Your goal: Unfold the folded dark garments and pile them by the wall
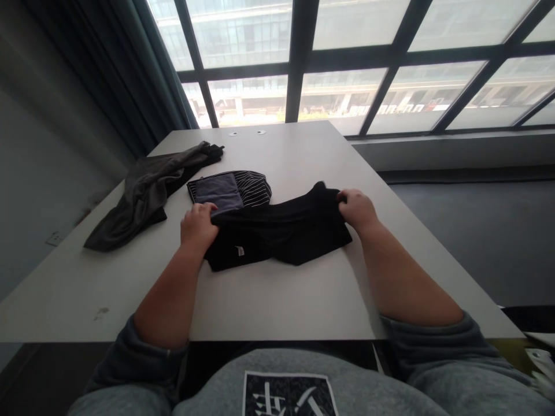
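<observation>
A black garment (277, 234) with a small white tag stretches sideways between my two hands over the white table. My left hand (199, 226) pinches its left upper edge, fingers closed on the cloth. At the opposite end, my right hand (356, 207) grips the upper right corner, thumb and fingers pressed together. Just behind the black cloth lies a folded garment (219, 192), part plain grey and part black with white stripes; its near edge is hidden by the black one. Whether the black garment is a top or trousers, I cannot tell.
On the left of the white table (281, 306) lies a crumpled dark grey garment (147, 188). Two small white-rimmed fittings (261, 132) sit at the far edge. Beyond stand large framed windows (299, 63), with a dark curtain (113, 63) at the left.
</observation>
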`<action>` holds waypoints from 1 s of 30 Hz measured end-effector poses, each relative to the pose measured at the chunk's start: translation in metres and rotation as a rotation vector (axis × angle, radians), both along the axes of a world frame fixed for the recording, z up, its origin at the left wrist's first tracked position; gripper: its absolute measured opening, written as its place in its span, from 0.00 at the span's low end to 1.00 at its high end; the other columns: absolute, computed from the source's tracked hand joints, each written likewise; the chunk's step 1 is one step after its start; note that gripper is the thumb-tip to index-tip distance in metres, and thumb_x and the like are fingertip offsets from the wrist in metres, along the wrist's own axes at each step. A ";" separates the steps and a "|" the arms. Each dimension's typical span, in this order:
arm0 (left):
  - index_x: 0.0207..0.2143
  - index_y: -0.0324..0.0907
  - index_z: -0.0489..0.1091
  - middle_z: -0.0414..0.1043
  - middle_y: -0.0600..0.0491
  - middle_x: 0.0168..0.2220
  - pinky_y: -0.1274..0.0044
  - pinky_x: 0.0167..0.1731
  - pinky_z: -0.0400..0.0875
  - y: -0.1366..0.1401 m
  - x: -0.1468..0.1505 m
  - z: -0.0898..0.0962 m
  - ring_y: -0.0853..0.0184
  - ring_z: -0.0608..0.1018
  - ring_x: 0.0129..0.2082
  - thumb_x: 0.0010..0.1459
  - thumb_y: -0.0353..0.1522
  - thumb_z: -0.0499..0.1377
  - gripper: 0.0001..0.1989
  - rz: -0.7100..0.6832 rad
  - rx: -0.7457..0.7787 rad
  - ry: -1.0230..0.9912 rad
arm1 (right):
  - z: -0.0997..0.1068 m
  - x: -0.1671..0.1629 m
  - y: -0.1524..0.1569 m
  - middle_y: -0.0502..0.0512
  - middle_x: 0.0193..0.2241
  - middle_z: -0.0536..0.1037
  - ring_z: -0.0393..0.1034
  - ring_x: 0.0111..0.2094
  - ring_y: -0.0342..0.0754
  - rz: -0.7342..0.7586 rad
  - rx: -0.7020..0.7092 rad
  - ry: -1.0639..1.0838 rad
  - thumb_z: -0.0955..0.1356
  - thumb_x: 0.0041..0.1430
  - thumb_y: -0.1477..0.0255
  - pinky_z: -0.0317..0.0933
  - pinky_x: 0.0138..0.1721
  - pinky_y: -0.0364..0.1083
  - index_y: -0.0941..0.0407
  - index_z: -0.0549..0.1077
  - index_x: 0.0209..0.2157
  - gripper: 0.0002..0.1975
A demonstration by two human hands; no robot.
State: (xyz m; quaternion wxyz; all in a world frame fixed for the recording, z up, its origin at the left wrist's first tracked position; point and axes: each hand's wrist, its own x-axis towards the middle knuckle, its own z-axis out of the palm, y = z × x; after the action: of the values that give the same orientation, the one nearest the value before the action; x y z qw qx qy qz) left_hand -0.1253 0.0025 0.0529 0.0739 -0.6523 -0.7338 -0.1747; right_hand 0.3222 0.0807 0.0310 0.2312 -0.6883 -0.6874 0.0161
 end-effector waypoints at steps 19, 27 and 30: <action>0.52 0.45 0.74 0.77 0.46 0.53 0.67 0.55 0.72 -0.004 0.014 -0.011 0.53 0.79 0.53 0.58 0.37 0.67 0.20 -0.482 -0.255 -0.057 | -0.007 -0.105 -0.045 0.50 0.32 0.80 0.73 0.32 0.48 0.529 -0.028 0.311 0.67 0.65 0.74 0.62 0.37 0.45 0.53 0.78 0.40 0.06; 0.56 0.46 0.75 0.77 0.41 0.51 0.64 0.50 0.73 -0.008 0.020 -0.014 0.48 0.79 0.50 0.62 0.38 0.64 0.20 -0.254 -0.320 0.121 | 0.003 -0.050 -0.012 0.64 0.43 0.78 0.69 0.45 0.59 0.142 0.142 0.277 0.66 0.65 0.76 0.62 0.54 0.57 0.56 0.78 0.42 0.09; 0.59 0.44 0.73 0.73 0.37 0.53 0.62 0.49 0.73 -0.011 0.027 -0.018 0.46 0.77 0.52 0.64 0.40 0.62 0.23 -0.155 -0.278 0.168 | 0.013 -0.067 -0.028 0.68 0.51 0.73 0.66 0.53 0.64 0.118 0.300 0.183 0.67 0.62 0.79 0.58 0.62 0.61 0.57 0.78 0.48 0.14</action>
State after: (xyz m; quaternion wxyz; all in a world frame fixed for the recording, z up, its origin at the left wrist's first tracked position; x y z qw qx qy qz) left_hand -0.0981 -0.0086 0.0350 0.0303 -0.7232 -0.6896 -0.0214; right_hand 0.2549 0.0528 0.0436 0.3914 -0.6002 -0.6974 -0.0105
